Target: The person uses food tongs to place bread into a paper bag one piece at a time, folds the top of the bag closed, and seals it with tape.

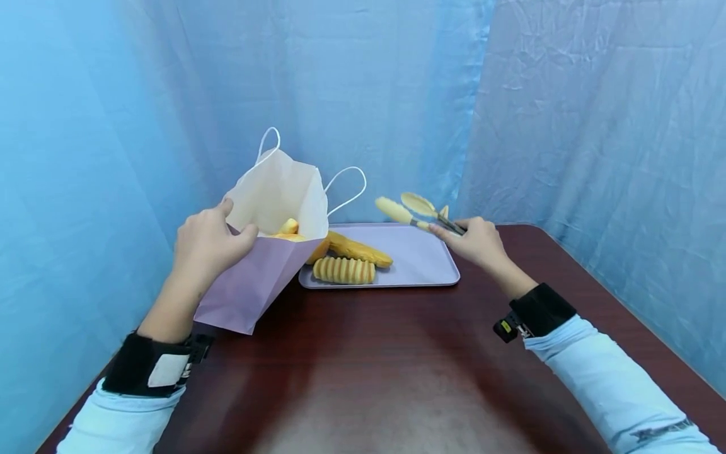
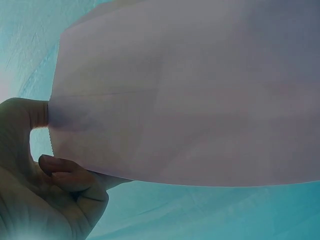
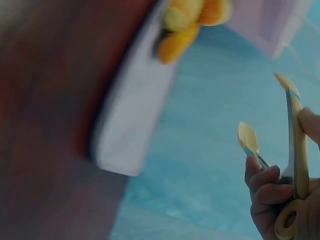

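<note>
My left hand (image 1: pixel 207 247) grips the near left rim of a lavender paper bag (image 1: pixel 258 277), which leans with its open top toward the far side. Bread (image 1: pixel 289 227) shows inside the bag's mouth. In the left wrist view, the bag's side (image 2: pixel 175 100) fills most of the picture, its edge held at the thumb. My right hand (image 1: pixel 479 243) holds cream-tipped food tongs (image 1: pixel 394 210) above the right part of a tray (image 1: pixel 422 255). The tongs' tips (image 3: pixel 247 136) are spread with nothing between them. On the tray's left lie a striped roll (image 1: pixel 343 271) and a long golden bread (image 1: pixel 363 251).
Another bread piece (image 1: pixel 319 251) sits beside the bag, partly hidden by it. Two white cord handles (image 1: pixel 363 183) stick up from the bag. The dark wooden table (image 1: pixel 386 359) is bordered by blue curtains (image 1: pixel 368 82).
</note>
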A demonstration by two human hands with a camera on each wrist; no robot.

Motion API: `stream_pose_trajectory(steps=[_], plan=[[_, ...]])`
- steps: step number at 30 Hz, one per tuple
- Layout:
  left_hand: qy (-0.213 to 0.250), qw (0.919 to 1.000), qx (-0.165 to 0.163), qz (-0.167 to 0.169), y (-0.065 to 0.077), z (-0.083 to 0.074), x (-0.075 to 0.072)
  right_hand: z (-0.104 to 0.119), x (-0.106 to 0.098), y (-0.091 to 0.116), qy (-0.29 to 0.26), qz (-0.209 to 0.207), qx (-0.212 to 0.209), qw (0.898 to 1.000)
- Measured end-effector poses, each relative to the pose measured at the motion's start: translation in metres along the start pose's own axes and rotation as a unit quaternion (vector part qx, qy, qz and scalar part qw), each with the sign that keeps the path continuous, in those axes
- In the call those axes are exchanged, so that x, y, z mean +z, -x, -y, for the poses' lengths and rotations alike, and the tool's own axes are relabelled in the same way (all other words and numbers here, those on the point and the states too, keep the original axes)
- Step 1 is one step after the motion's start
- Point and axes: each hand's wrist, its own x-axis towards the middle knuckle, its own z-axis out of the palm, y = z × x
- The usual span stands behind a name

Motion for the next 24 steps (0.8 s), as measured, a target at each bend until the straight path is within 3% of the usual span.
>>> stream_pose_trajectory(steps=[4, 10, 14, 24], plan=[[0.001, 1.0000, -0.007, 0.005, 0.001, 0.002, -0.001, -0.013, 0.022, -0.001, 0.040, 0.054, 0.003, 0.998], [0.003, 0.9999, -0.011, 0.008, 0.001, 0.001, 0.001, -0.013, 0.053, -0.007, 0.086, 0.071, -0.022, 0.994], [0.003, 1.0000, -0.007, 0.005, 0.002, 0.000, 0.002, -0.006, 0.067, -0.014, 0.090, 0.084, -0.030, 0.992], [0.006, 0.9999, -0.010, -0.004, 0.002, 0.001, 0.002, 0.012, 0.089, -0.043, 0.066, 0.150, -0.004, 0.986]])
